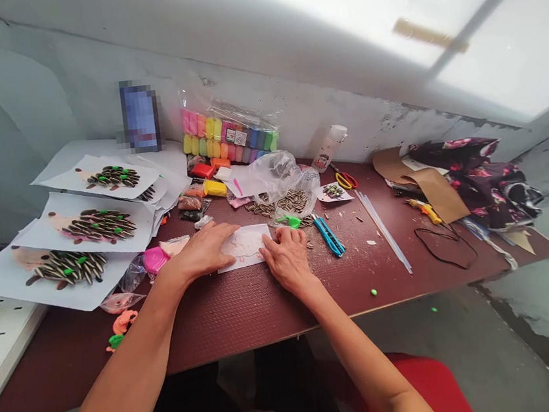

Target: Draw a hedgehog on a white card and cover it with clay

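Observation:
A small white card [249, 264] lies on the table before me, with a thin, pale, flattened layer, perhaps clay, [245, 241] on it. My left hand [207, 248] rests over the card's left side, its fingers stretched and the thumb apart. At the right edge, my right hand [289, 257] has bent fingers closed on the card, fingertips touching its surface. Just beyond that hand are a bright green lump of clay [290, 221] and a pile of striped sunflower seeds [284, 203] in a clear plastic bag [283, 172]. A blue utility knife [329, 235] lies to the right.
Seed-covered hedgehog pictures [96, 226] are stacked at left. Coloured clay packs [230, 138] stand against the wall. Nearby are a yellow clay block [215, 187], pink clay [156, 260], a white bottle [330, 148], scissors [345, 179], clear glue sticks [384, 232] and a yellow glue gun [425, 211].

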A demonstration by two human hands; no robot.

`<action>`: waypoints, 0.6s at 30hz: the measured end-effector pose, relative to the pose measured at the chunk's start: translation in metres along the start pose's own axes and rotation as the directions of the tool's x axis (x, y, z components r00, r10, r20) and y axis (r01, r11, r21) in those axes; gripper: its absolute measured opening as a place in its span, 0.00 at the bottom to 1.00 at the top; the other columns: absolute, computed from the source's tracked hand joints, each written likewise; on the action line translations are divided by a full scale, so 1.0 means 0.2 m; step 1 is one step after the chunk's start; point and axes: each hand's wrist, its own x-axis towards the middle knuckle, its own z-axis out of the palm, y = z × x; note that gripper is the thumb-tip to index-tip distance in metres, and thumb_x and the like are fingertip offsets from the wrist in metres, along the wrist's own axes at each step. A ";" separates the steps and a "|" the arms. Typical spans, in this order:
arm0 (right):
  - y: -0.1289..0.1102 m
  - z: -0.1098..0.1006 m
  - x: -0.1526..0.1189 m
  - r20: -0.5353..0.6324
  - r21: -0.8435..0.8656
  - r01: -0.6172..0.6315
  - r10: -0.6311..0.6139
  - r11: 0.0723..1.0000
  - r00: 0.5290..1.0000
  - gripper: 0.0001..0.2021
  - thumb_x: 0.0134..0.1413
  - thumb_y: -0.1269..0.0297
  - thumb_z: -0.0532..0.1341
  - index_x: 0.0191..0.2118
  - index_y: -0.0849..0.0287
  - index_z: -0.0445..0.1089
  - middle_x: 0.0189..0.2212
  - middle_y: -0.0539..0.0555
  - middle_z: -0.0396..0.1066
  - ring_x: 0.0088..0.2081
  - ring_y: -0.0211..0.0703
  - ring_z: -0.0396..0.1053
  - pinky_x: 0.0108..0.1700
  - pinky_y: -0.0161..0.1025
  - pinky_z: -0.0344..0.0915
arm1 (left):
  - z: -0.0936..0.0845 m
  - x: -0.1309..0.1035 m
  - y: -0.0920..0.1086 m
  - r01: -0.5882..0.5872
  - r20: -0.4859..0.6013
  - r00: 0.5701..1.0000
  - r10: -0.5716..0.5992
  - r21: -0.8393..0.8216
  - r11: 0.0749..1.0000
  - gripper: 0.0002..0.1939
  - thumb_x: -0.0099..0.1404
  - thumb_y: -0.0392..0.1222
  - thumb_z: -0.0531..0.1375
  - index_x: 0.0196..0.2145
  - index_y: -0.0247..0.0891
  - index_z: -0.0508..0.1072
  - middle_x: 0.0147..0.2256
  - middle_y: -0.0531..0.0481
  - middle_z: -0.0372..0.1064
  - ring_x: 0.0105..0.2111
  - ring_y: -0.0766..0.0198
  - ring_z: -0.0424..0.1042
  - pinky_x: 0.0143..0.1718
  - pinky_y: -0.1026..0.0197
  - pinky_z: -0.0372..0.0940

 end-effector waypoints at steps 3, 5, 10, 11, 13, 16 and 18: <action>0.00 -0.01 -0.01 0.000 -0.017 0.016 -0.016 1.000 1.000 0.18 0.69 0.50 0.54 0.53 0.52 0.75 0.48 0.60 0.66 0.50 0.53 0.56 0.57 0.50 0.45 | 0.00 0.00 0.00 0.001 0.006 1.000 -0.001 -0.003 1.000 0.35 0.58 0.43 0.62 0.64 0.40 0.66 0.59 0.44 0.70 0.58 0.45 0.66 0.61 0.48 0.60; 0.00 -0.02 -0.01 -0.006 -0.011 0.013 -0.013 1.000 1.000 0.18 0.70 0.50 0.54 0.54 0.51 0.75 0.49 0.59 0.66 0.51 0.53 0.56 0.57 0.50 0.45 | 0.00 0.00 0.00 0.000 0.005 1.000 0.000 -0.003 1.000 0.35 0.58 0.43 0.62 0.63 0.39 0.66 0.59 0.43 0.70 0.58 0.45 0.66 0.60 0.48 0.60; -0.03 -0.03 -0.01 -0.002 0.005 0.017 -0.017 1.000 1.000 0.20 0.70 0.49 0.53 0.57 0.49 0.73 0.49 0.60 0.67 0.51 0.53 0.56 0.57 0.50 0.46 | 0.00 0.00 0.00 0.001 -0.008 1.000 -0.001 0.005 1.000 0.35 0.58 0.43 0.62 0.63 0.39 0.66 0.58 0.43 0.71 0.59 0.45 0.65 0.61 0.49 0.60; -0.03 -0.02 -0.01 0.005 0.002 0.020 -0.020 1.000 1.000 0.19 0.70 0.49 0.53 0.56 0.49 0.73 0.49 0.60 0.67 0.50 0.53 0.56 0.57 0.50 0.46 | 0.00 0.00 0.00 0.000 -0.006 1.000 0.000 0.004 1.000 0.35 0.58 0.43 0.62 0.63 0.39 0.66 0.58 0.43 0.71 0.59 0.45 0.65 0.61 0.49 0.60; -0.03 -0.02 -0.01 0.014 -0.012 0.030 -0.030 0.999 0.999 0.19 0.70 0.50 0.53 0.56 0.50 0.74 0.49 0.60 0.67 0.50 0.53 0.56 0.57 0.51 0.46 | 0.00 -0.01 0.01 0.004 -0.001 1.000 -0.004 -0.002 1.000 0.35 0.58 0.43 0.62 0.63 0.38 0.66 0.59 0.42 0.70 0.59 0.45 0.65 0.61 0.49 0.60; -0.03 -0.01 -0.03 0.017 -0.041 0.044 -0.044 0.998 0.999 0.19 0.70 0.51 0.53 0.58 0.51 0.72 0.52 0.61 0.66 0.51 0.53 0.56 0.58 0.52 0.46 | -0.01 -0.01 0.01 0.023 0.011 1.000 -0.023 -0.003 1.000 0.36 0.58 0.42 0.62 0.64 0.37 0.65 0.59 0.43 0.70 0.60 0.45 0.65 0.61 0.49 0.60; -0.02 -0.01 -0.04 0.018 -0.054 0.042 -0.041 0.998 0.999 0.19 0.70 0.52 0.53 0.58 0.51 0.72 0.54 0.62 0.66 0.51 0.53 0.57 0.58 0.52 0.46 | -0.01 -0.01 0.02 0.034 0.015 0.999 -0.034 0.005 0.999 0.36 0.58 0.41 0.62 0.65 0.38 0.65 0.60 0.43 0.69 0.60 0.45 0.64 0.61 0.50 0.60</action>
